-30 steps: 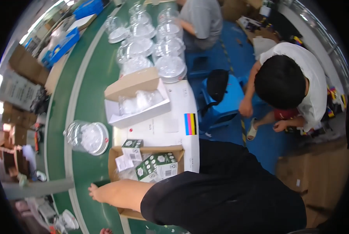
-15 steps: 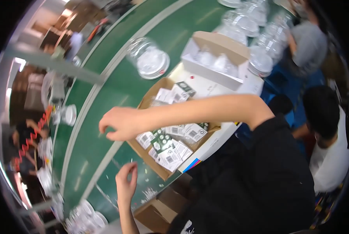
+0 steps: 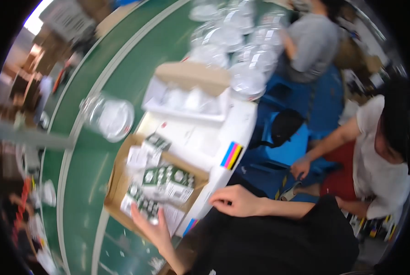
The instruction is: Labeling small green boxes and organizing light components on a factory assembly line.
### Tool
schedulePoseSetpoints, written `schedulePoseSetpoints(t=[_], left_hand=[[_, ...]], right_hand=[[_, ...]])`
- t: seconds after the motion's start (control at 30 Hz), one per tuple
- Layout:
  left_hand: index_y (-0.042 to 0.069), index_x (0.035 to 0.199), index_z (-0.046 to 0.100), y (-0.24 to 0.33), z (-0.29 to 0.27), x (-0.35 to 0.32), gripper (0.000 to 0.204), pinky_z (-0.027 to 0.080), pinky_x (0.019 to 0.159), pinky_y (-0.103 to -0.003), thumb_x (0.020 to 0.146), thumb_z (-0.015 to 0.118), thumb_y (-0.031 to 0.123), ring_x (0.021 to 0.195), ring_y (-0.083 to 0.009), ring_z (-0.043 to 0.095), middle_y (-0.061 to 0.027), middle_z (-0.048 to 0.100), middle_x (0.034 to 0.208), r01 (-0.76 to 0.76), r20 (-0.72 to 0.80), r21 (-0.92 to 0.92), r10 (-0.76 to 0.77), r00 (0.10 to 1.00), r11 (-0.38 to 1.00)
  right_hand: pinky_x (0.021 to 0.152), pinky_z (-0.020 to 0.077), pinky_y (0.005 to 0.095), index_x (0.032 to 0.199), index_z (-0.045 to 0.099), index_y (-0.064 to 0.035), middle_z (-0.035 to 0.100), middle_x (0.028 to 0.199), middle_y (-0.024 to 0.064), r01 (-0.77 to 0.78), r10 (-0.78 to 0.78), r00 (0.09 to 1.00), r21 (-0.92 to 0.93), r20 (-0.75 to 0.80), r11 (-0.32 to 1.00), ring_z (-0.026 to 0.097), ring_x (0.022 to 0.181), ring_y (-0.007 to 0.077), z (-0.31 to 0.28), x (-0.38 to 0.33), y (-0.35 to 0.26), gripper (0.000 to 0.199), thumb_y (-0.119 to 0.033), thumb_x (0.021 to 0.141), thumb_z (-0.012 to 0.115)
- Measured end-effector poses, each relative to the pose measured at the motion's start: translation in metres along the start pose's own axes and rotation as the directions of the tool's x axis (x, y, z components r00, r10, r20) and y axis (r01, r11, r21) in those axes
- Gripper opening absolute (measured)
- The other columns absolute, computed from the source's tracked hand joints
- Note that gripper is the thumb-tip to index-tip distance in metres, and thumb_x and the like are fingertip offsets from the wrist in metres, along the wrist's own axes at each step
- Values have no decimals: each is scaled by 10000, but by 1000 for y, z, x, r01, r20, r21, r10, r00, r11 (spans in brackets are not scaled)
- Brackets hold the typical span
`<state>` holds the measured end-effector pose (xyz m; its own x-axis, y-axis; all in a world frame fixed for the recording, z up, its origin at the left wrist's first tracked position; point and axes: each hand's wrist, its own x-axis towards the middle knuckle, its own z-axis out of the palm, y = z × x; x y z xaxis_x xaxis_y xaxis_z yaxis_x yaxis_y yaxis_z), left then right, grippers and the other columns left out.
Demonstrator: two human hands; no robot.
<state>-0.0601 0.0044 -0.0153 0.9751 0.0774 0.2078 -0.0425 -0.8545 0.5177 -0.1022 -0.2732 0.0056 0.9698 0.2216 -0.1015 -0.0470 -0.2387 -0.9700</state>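
My left hand (image 3: 153,229) reaches over the near side of an open cardboard box (image 3: 114,197), its fingers apart. Inside the box lie several small green-and-white packets (image 3: 167,181), some with barcodes, along with white cards (image 3: 137,157). The fingertips are beside the nearest packets; whether they touch is blurred. Right of the box, in front of my dark shirt, my right hand (image 3: 236,200) hovers with fingers curled in. Nothing shows in it.
A white carton (image 3: 184,114) holding clear plastic pieces stands beyond the box. One clear tub (image 3: 108,118) lies on the green conveyor (image 3: 83,183); several more tubs (image 3: 248,78) crowd the far side. To the right, a seated person (image 3: 374,146) is near a blue stool (image 3: 283,151).
My right arm has drawn back from across the box to its right side. My left hand has come over the box's near part, fingers spreading. The view has swung right.
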Motion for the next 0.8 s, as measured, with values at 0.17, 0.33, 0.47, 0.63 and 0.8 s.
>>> schedulePoseSetpoints(t=[0.17,0.33,0.47,0.63,0.8], left_hand=[[-29,1427,324,-11,16,-12,789,259,1105,-411,755,729,57,1332,-341,355,-226,373,1436,147,133,-93,-134,982,985],[-52,1155,601,-3,2,-6,272,513,808,-320,901,605,48,936,-288,637,-174,656,1040,-281,25,107,280,960,954],[-58,1152,603,15,-18,-17,277,512,820,-335,894,607,42,952,-318,626,-193,644,1058,63,160,-86,-49,986,994],[-59,1055,642,38,-28,-23,196,528,790,-345,879,623,24,866,-277,640,-162,669,966,110,179,-40,-102,979,993],[-21,1008,667,-25,-9,-34,148,540,799,-318,865,638,3,895,-190,640,-132,676,940,362,226,-284,-305,925,888]], right_hand=[[576,482,260,1003,651,-13,678,855,86,-75,71,997,235,22,969,614,641,135,3,-2,2,155,-95,884,596],[596,477,266,1009,639,-3,685,868,90,-26,17,999,290,33,957,617,675,150,20,-6,5,178,-114,890,566],[635,494,265,1025,639,-3,691,895,91,-76,43,992,281,121,957,645,753,150,17,-15,11,190,-132,906,567],[636,498,265,1027,642,-5,694,906,87,-64,36,994,287,103,956,647,753,147,11,-20,14,190,-136,913,565],[637,497,255,1039,645,-7,694,911,82,-135,32,960,360,278,923,639,746,127,18,5,9,190,-128,915,569]])
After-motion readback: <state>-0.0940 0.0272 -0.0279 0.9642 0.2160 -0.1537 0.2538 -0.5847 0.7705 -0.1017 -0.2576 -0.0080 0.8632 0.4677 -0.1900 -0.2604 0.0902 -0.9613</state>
